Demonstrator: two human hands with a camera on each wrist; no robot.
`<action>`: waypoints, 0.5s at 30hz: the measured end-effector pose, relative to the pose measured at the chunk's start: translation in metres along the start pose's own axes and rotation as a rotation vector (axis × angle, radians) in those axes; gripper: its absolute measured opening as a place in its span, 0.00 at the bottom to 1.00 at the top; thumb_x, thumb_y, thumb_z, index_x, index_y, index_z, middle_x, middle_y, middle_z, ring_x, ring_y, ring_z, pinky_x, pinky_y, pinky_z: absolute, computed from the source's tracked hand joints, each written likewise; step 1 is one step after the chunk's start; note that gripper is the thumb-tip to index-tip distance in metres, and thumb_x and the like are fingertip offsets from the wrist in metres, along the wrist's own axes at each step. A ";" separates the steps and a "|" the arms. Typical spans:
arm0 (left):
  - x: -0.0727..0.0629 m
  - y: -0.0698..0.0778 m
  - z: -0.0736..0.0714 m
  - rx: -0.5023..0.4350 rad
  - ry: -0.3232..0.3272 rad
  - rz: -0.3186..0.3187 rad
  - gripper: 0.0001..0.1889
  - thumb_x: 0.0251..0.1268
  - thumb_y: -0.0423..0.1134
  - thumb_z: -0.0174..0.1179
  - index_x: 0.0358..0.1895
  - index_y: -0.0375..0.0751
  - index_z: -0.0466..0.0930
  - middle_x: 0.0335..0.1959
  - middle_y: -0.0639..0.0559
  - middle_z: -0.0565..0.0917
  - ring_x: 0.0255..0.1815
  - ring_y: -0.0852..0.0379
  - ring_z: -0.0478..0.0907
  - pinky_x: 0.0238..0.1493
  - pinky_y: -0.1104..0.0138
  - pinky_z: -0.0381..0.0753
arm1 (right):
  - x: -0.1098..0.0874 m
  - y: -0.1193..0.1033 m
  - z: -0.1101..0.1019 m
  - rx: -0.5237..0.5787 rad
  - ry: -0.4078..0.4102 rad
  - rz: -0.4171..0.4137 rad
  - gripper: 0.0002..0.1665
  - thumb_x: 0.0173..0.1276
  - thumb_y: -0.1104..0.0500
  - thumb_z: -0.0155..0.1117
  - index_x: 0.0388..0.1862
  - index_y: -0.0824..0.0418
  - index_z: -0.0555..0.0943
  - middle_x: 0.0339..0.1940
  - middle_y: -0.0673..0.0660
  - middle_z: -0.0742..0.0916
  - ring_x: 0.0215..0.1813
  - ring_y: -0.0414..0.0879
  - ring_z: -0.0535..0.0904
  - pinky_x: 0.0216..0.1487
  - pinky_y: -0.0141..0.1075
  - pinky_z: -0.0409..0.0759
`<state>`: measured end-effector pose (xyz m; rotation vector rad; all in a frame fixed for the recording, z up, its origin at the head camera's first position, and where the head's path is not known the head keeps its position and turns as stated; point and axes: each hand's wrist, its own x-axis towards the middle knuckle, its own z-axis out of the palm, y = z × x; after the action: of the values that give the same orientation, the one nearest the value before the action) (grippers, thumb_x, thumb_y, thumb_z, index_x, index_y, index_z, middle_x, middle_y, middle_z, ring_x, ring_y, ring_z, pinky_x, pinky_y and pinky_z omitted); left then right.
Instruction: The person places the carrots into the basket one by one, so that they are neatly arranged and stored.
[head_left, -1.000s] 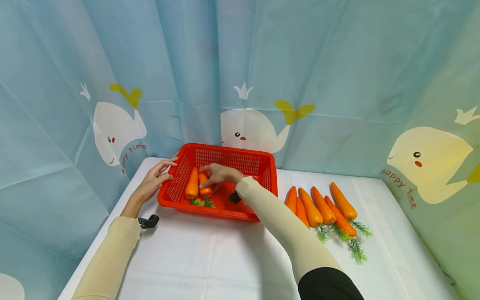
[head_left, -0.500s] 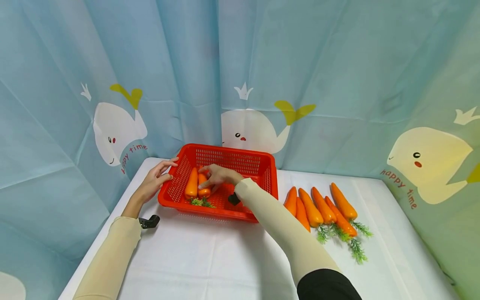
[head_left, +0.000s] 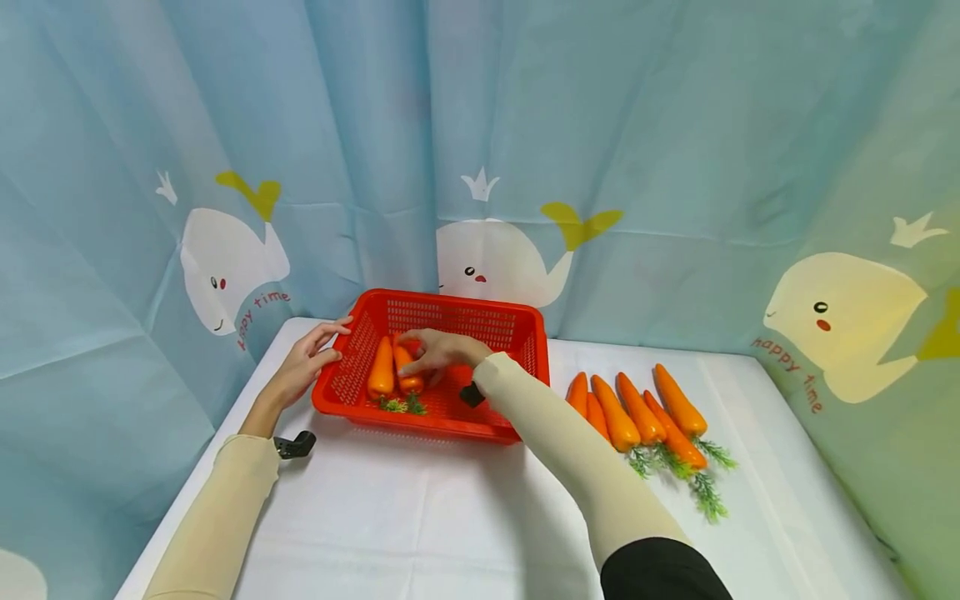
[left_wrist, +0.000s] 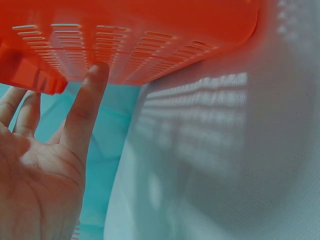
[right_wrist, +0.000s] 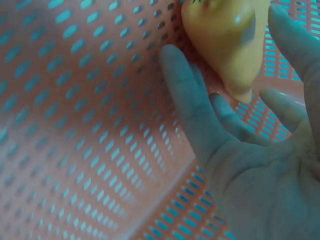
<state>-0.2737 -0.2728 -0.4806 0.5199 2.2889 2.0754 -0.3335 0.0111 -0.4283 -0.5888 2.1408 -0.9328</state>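
Note:
A red plastic basket [head_left: 450, 426] with slotted walls stands at the back of the table. Two orange carrots with leafy tops lie side by side at its left end, a left one [head_left: 382, 371] and a right one [head_left: 410, 384]. My left hand [head_left: 298, 367] touches the basket's left rim with extended fingers; the left wrist view shows a fingertip against the basket wall [left_wrist: 150, 20]. Inside the basket, my right hand [head_left: 438, 348] reaches over the right carrot. In the right wrist view its fingers [right_wrist: 187, 100] spread around a carrot [right_wrist: 227, 45], with gaps showing between.
Several more carrots [head_left: 615, 415] with green tops [head_left: 708, 498] lie in a row on the white table [head_left: 420, 517], right of the basket. A blue curtain [head_left: 645, 133] printed with whales hangs close behind the basket and along the left side.
The head view has shifted slightly. Both hands keep their places, the left at the rim and the right over the carrot.

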 end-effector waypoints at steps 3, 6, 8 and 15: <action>0.000 0.000 -0.001 0.000 -0.008 0.004 0.18 0.73 0.24 0.48 0.63 0.29 0.68 0.82 0.45 0.59 0.81 0.41 0.51 0.51 0.68 0.84 | -0.009 -0.001 -0.004 -0.073 -0.002 -0.002 0.49 0.69 0.53 0.73 0.83 0.54 0.58 0.66 0.67 0.75 0.58 0.57 0.80 0.53 0.50 0.85; -0.001 -0.001 -0.001 0.007 -0.008 0.010 0.18 0.72 0.23 0.48 0.63 0.29 0.68 0.82 0.44 0.59 0.81 0.40 0.51 0.52 0.68 0.83 | -0.020 -0.004 -0.009 -0.159 0.003 -0.008 0.49 0.69 0.52 0.72 0.83 0.55 0.58 0.68 0.67 0.75 0.61 0.56 0.77 0.54 0.49 0.85; -0.001 -0.001 0.000 0.011 -0.005 0.013 0.18 0.72 0.23 0.48 0.63 0.30 0.69 0.82 0.44 0.59 0.82 0.40 0.51 0.52 0.68 0.83 | -0.027 -0.006 -0.013 -0.209 0.010 -0.008 0.49 0.70 0.51 0.72 0.83 0.54 0.57 0.68 0.67 0.75 0.63 0.56 0.76 0.54 0.48 0.85; -0.001 -0.001 0.000 0.020 -0.007 -0.001 0.18 0.73 0.24 0.48 0.64 0.31 0.69 0.82 0.46 0.59 0.82 0.40 0.51 0.52 0.68 0.83 | -0.056 -0.016 -0.029 -0.337 0.037 -0.050 0.49 0.69 0.49 0.72 0.83 0.52 0.57 0.76 0.65 0.70 0.72 0.58 0.70 0.56 0.48 0.84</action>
<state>-0.2733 -0.2735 -0.4819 0.5252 2.3077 2.0493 -0.3176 0.0494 -0.3776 -0.7967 2.3446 -0.6142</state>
